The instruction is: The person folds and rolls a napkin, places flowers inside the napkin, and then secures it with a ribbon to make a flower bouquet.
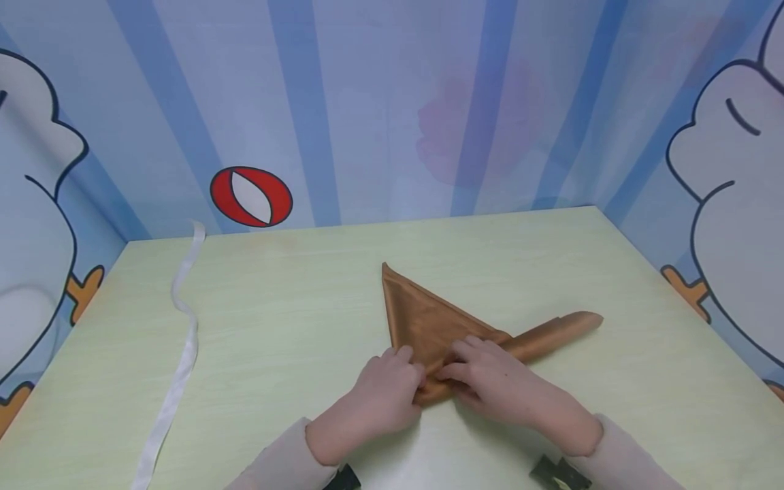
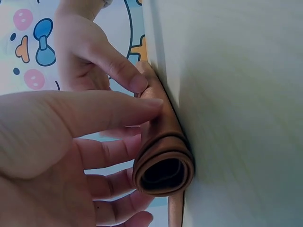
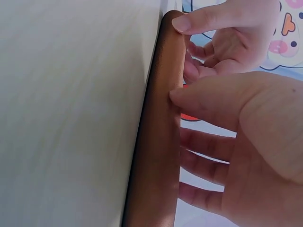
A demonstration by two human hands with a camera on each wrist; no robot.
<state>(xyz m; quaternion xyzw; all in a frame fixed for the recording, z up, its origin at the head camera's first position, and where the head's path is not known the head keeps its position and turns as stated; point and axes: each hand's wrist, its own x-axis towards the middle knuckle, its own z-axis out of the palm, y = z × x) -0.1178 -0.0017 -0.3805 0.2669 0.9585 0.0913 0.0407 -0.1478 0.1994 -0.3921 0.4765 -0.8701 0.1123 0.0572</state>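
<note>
A shiny brown cloth [image 1: 422, 316] lies on the table, partly rolled into a tube along its near edge. Its flat part comes to a point at the far left, and the roll [image 1: 556, 335] sticks out to the right. At the roll's left end, my left hand [image 1: 387, 391] grips it, thumb on the near side and fingers behind. My right hand [image 1: 502, 384] pinches the roll farther along, thumb [image 3: 196, 97] in front. Coiled layers around a dark hollow show at the roll's end [image 2: 165, 187] in the left wrist view.
On the left of the pale table [image 1: 275, 313], a white ribbon [image 1: 189, 340] runs in a wavy line from the back edge toward the front. Behind and at both sides stand blue striped printed panels [image 1: 386, 116] with cartoon figures.
</note>
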